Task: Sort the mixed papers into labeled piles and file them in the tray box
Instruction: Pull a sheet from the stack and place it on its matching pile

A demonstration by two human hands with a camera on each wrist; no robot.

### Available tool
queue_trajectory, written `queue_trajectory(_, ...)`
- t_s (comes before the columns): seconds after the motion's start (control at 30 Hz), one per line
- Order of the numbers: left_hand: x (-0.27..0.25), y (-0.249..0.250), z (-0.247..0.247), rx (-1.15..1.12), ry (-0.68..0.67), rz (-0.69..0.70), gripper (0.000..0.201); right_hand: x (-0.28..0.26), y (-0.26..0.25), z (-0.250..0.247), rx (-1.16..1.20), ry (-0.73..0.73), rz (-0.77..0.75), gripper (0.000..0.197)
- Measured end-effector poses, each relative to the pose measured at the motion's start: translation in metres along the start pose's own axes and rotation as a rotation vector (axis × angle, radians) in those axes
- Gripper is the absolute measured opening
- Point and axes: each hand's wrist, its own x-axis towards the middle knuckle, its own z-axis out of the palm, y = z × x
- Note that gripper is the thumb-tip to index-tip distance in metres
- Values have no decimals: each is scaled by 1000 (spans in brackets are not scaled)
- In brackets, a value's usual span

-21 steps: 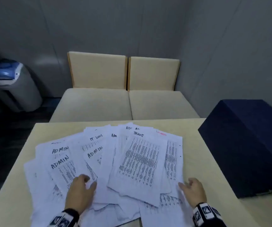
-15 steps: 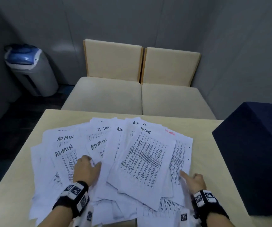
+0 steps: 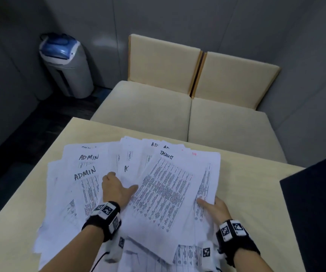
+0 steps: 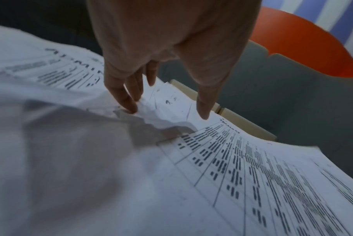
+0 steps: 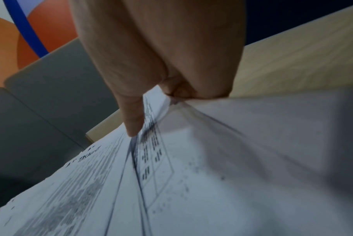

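A loose spread of printed papers [image 3: 103,193] covers the table [image 3: 246,185]; handwritten headings read ADMIN on the left sheets and TASKLIST on the top sheet [image 3: 168,191]. My left hand [image 3: 122,181] lies on the middle of the pile. Its straight fingertips [image 4: 129,105] press down and wrinkle a sheet, and the thumb is spread apart. My right hand [image 3: 211,205] holds the right edge of the pile, with the thumb [image 5: 133,119] on top and the curled fingers [image 5: 183,92] tucked under the sheets.
A dark blue box [image 3: 315,203] stands on the table to the right of the papers. Beyond the table's far edge are two beige seats [image 3: 148,108]. A grey bin with a blue lid [image 3: 66,63] stands on the floor at far left.
My left hand slid further up the pile, and middle sheets shifted so the IT LOGS heading is hidden. My right hand moved in and took hold of the pile's right edge.
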Motion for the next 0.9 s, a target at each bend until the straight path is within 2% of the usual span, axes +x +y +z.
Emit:
queue_trajectory(0.1,10,-2,0,-64,-94,-104,101,-12,-9,7,35,-28,38,21)
queue_trajectory(0.2,9,2,2,-121,-274,-106,101,-23,-16,16,-28,-72,27,21)
queue_trajectory(0.27,7,3,4,-144,-349,-84,108,-30,-21,21,-181,-43,-72,20)
queue_trajectory(0.37,9,-1,3,-295,-406,-118,117,-53,-39,27,-414,58,-249,17)
queue_trajectory(0.5,14,-9,3,-369,-451,-136,141,-93,-64,30,-566,181,-464,23)
queue_trajectory(0.57,17,-13,5,-358,-456,-119,134,-107,-74,29,-616,242,-520,39)
queue_trajectory(0.63,16,-12,3,-335,-462,-100,116,-117,-85,20,-608,297,-536,45)
queue_trajectory(0.77,10,-7,-5,-298,-477,-76,94,-134,-107,-17,-468,351,-584,18)
queue_trajectory(0.83,10,-5,-6,-289,-495,-80,96,-141,-116,-31,-424,315,-583,5)
queue_trajectory(0.9,11,-5,0,-282,-497,-86,99,-141,-121,-37,-482,282,-537,9)
